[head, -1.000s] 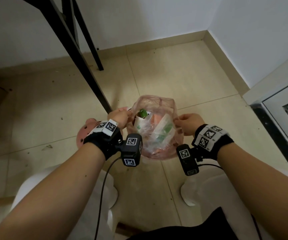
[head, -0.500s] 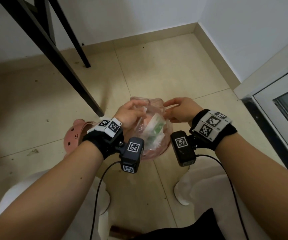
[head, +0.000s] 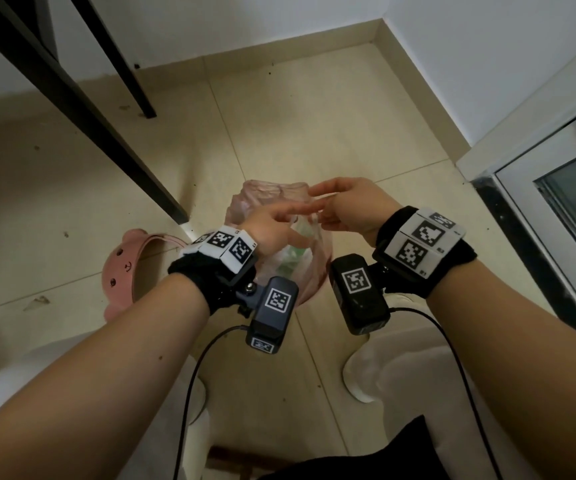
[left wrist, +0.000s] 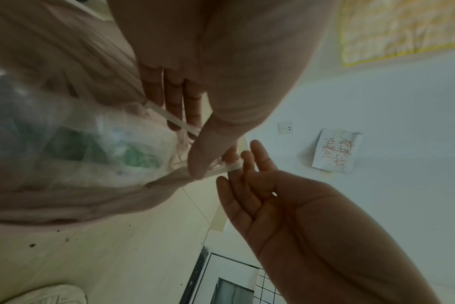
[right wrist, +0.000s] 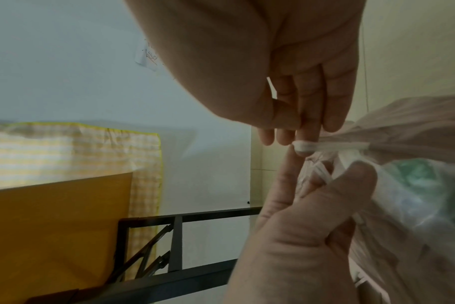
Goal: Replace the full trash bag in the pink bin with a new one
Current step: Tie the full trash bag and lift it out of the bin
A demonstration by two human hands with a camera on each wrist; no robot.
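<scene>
The full pink see-through trash bag (head: 265, 202) hangs between my hands above the floor, with green and white rubbish inside (left wrist: 65, 144) (right wrist: 416, 185). My left hand (head: 293, 223) pinches the bag's white drawstring (left wrist: 174, 121) between thumb and fingers (left wrist: 203, 160). My right hand (head: 321, 202) faces it with fairly straight fingers (left wrist: 247, 162). Its fingertips touch the drawstring's looped end (right wrist: 304, 147). The pink bin (head: 120, 271), with a bear face on it, stands on the floor to the left, partly hidden by my left wrist.
Black table legs (head: 71, 98) slant down just behind the bin. A sliding door frame (head: 539, 220) runs along the right. My white shoes (head: 376, 372) stand below the bag. Tiled floor stretches toward the wall corner (head: 380, 32).
My hands have come together from the bag's two sides to its mouth. The open rim is now gathered, and the right hand's pinch has loosened to straight fingers.
</scene>
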